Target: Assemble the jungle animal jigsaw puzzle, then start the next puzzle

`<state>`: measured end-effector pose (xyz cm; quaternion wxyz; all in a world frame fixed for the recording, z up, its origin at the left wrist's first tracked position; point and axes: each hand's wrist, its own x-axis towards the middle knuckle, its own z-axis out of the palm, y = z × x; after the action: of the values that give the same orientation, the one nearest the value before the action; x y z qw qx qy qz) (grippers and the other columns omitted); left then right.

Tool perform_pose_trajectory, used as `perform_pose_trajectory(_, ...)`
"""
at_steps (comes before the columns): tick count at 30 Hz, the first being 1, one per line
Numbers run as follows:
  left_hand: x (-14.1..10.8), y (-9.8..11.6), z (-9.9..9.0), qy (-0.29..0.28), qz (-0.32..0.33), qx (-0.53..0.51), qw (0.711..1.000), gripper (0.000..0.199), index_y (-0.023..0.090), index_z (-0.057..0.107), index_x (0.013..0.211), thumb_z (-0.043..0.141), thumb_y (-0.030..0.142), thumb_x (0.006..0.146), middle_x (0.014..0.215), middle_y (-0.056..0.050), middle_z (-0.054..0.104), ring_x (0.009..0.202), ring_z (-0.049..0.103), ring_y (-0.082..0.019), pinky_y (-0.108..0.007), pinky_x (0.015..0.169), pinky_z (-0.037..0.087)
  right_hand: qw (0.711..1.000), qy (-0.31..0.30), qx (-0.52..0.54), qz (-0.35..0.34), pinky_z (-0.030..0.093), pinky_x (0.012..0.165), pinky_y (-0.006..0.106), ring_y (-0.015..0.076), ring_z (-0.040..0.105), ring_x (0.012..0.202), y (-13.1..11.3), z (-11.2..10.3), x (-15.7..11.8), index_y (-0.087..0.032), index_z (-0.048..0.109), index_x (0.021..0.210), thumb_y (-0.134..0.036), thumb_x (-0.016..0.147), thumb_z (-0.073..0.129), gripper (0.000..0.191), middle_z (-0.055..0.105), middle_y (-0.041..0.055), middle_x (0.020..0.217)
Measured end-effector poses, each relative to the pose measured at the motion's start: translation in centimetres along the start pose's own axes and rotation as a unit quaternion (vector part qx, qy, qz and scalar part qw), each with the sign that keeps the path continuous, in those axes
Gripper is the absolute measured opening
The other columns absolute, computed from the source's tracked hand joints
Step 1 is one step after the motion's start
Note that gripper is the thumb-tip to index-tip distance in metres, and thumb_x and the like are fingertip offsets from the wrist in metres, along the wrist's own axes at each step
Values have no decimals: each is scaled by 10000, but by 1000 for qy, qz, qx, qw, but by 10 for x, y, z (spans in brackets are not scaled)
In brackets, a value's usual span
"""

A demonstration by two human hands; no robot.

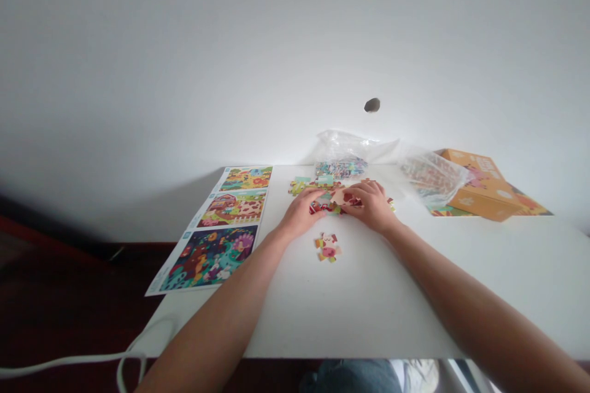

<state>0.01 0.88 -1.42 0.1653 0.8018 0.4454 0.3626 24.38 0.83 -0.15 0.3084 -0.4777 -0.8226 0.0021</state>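
Note:
My left hand (302,214) and my right hand (369,206) meet over a cluster of colourful cardboard jigsaw pieces (328,209) on the white table (369,301). Both hands press on or grip the pieces, and a peach piece with brown patches (345,198) lies between them. My fingers hide much of the cluster. Just below my hands, a small joined group of pieces showing a pink pig (328,248) lies apart from both hands. A row of green and multicoloured pieces (306,185) lies beyond my left fingers.
A printed sheet of several cartoon puzzle pictures (225,227) lies at the table's left edge. Clear plastic bags of pieces (341,166) (431,178) and an orange cardboard box (479,187) stand at the back against the white wall. A white cable (69,363) hangs at lower left.

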Motion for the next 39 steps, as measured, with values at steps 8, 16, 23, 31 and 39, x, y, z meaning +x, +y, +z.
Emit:
perform_pose_trajectory(8, -5, 6, -7, -6, -27, 115, 993, 546, 309, 637, 1267, 725, 210, 738, 1349, -45, 573, 1318, 456, -285, -505, 1139, 344, 982, 4, -41, 185, 364, 952, 420, 276, 589, 1077, 39, -5, 1, -272, 663, 1215, -451, 875, 622, 386, 693, 66, 1180)
perform_pose_trajectory(16, -2, -18, -5, 79, -124, 170, 974, 380, 248, 709, 1155, 713, 201, 778, 1227, -104, 588, 1181, 527, -298, -481, 1064, 433, 968, -60, -85, 228, 370, 854, 397, 265, 640, 936, 13, -35, -6, -269, 735, 887, -514, 803, 637, 277, 718, 48, 945)
perform_pose_trajectory(23, -3, -7, -3, 61, -57, 123, 989, 412, 291, 705, 1178, 760, 311, 770, 1305, -83, 539, 1270, 479, -281, -473, 1118, 387, 974, -122, -93, 165, 363, 798, 352, 262, 622, 962, 0, -33, -8, -248, 714, 838, -466, 807, 649, 229, 701, 48, 995)
perform_pose_trajectory(31, -11, 20, -16, -105, 39, 100, 989, 321, 342, 794, 950, 858, 417, 644, 1578, 17, 348, 1465, 190, -399, -619, 1172, 180, 984, -112, -73, 120, 377, 797, 372, 281, 600, 948, 6, -31, -9, -273, 742, 920, -422, 824, 645, 201, 730, 46, 957)
perform_pose_trajectory(39, -14, 23, -23, -156, 83, 40, 984, 200, 319, 806, 834, 871, 331, 645, 1525, -13, 446, 1498, 153, -384, -654, 1173, 188, 983, -126, -53, 126, 383, 802, 364, 280, 602, 937, 9, -30, -8, -278, 741, 1020, -393, 796, 641, 271, 730, 41, 905)
